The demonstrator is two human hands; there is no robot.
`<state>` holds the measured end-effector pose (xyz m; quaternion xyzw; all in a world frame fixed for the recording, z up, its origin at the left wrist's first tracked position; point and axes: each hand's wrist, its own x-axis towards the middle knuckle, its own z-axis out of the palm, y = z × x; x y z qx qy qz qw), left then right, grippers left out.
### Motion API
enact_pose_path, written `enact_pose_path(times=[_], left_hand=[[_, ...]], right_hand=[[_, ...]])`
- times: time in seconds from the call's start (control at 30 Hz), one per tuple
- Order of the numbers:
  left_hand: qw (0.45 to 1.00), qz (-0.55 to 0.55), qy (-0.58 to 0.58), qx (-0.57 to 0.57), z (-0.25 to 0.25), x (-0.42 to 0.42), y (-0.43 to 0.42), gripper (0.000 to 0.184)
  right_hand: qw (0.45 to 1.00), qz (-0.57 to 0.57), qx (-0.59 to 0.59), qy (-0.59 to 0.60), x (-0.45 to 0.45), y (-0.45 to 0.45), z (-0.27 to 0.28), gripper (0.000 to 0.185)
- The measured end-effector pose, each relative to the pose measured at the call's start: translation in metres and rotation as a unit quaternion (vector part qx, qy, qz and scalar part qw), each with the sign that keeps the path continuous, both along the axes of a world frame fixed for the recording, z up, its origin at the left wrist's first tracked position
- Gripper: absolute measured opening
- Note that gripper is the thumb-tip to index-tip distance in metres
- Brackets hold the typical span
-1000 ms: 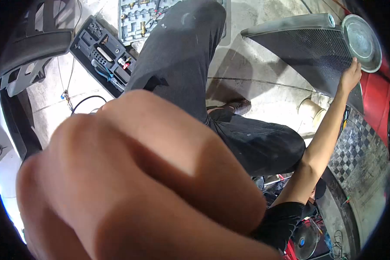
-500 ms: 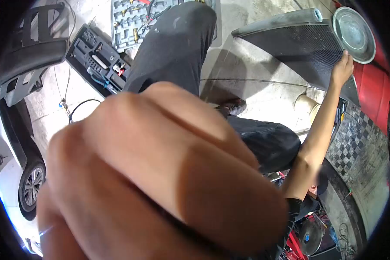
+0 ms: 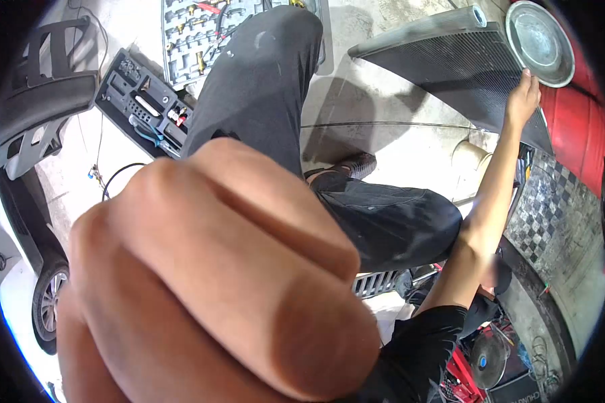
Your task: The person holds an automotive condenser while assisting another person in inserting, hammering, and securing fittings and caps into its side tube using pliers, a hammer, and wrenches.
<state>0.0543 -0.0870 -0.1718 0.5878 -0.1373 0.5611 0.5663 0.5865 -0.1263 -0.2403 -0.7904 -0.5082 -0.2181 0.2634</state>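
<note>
A: What's at the far hand?

B: Round metal dish [image 3: 539,41], shallow, dull grey-green, ringed toward the rim. Lies upper right, by the end of a dark ribbed panel [image 3: 444,74] with a pale tube along its upper edge. Red surface [image 3: 575,131] just beside.

A: Right hand?

B: Right hand [image 3: 521,101] overlaps the panel's end, fingertips up at the dish's lower rim. Arm stretched nearly straight past the bent knee [image 3: 423,232]; short black sleeve [image 3: 417,352]. Fingers close together. Cannot tell how far the grip opens, or whether it pinches the rim.

A: Left?

B: Left hand [image 3: 188,262] very near the lens, blurred, knuckles bent. Palm hidden: cannot tell how tightly it closes, or on what.

A: Further out?

B: Checkered sheet [image 3: 544,205] below the red surface. Upper left, dark tool tray [image 3: 124,97] near a fittings case [image 3: 185,43]. Far left, white car [image 3: 19,295].
</note>
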Motion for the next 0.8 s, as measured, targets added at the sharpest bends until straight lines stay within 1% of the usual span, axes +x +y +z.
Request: enact_pose_path(times=[0.07,0.13,0.17,0.27,0.33,0.4,0.43,0.47,0.5,0.53,0.57,0.6,0.63,0.67,0.7,0.73,0.77,0.8], left_hand=[[1.0,0.006,0.011,0.002,0.008,0.003,-0.008,0.02],[0.999,0.025,-0.019,-0.009,0.01,0.005,-0.014,0.016],[0.999,0.032,-0.036,-0.019,0.009,0.006,-0.018,0.014],[0.993,0.053,-0.096,-0.048,0.006,0.011,-0.028,0.01],[0.986,0.059,-0.143,-0.056,0.006,0.016,-0.027,0.009],[0.977,0.061,-0.196,-0.053,0.008,0.022,-0.021,0.011],[0.972,0.06,-0.223,-0.051,0.01,0.026,-0.018,0.013],[0.965,0.055,-0.254,-0.047,0.012,0.032,-0.014,0.015],[0.981,-0.001,-0.19,-0.025,0.018,0.034,-0.005,0.02],[0.989,-0.063,-0.134,0.005,0.024,0.036,0.007,0.027],[0.995,-0.035,-0.093,0.002,0.029,0.037,0.007,0.026],[0.989,-0.029,-0.145,-0.023,0.028,0.048,0.002,0.031],[0.985,-0.085,-0.148,0.026,0.022,0.05,0.008,0.028],[0.978,-0.156,-0.123,0.061,0.021,0.048,0.013,0.027],[0.978,-0.168,-0.111,0.057,0.025,0.052,0.007,0.027],[0.972,-0.196,-0.112,0.062,0.03,0.066,0.001,0.032],[0.964,-0.242,-0.092,0.067,0.02,0.065,-0.004,0.039],[0.947,-0.301,-0.057,0.097,0.017,0.074,-0.004,0.047]], right_hand=[[1.0,-0.003,-0.014,0.006,0.01,0.001,-0.002,0.041],[0.999,-0.008,-0.024,0.044,0.009,0.001,0.001,0.042],[0.999,0.006,-0.021,0.031,0.009,0.0,0.001,0.042],[0.997,-0.011,-0.049,0.051,0.014,-0.002,0.002,0.042],[0.998,-0.021,-0.043,0.034,0.003,0.0,0.005,0.043],[1.0,-0.007,-0.004,-0.009,-0.002,0.0,0.003,0.043],[0.999,-0.023,-0.04,0.017,0.002,-0.001,0.005,0.042],[1.0,0.016,0.004,-0.006,0.004,-0.001,0.0,0.042],[0.998,0.028,-0.046,-0.036,0.001,-0.004,0.002,0.044],[0.964,0.084,-0.072,-0.243,0.049,-0.014,-0.026,0.044],[0.995,-0.032,-0.093,0.019,-0.004,-0.008,0.001,0.042],[0.984,-0.024,-0.135,-0.114,0.001,-0.011,-0.003,0.041],[0.977,-0.009,-0.078,-0.2,0.013,-0.011,-0.019,0.042],[0.999,-0.031,-0.01,-0.03,-0.02,-0.008,-0.004,0.041],[0.981,-0.018,0.023,-0.192,-0.002,-0.006,-0.024,0.04],[0.999,-0.038,-0.013,-0.012,-0.034,-0.008,0.009,0.038],[0.999,-0.044,-0.012,-0.003,-0.042,-0.007,0.009,0.037],[0.999,-0.044,-0.013,0.011,-0.043,-0.006,0.008,0.037]])
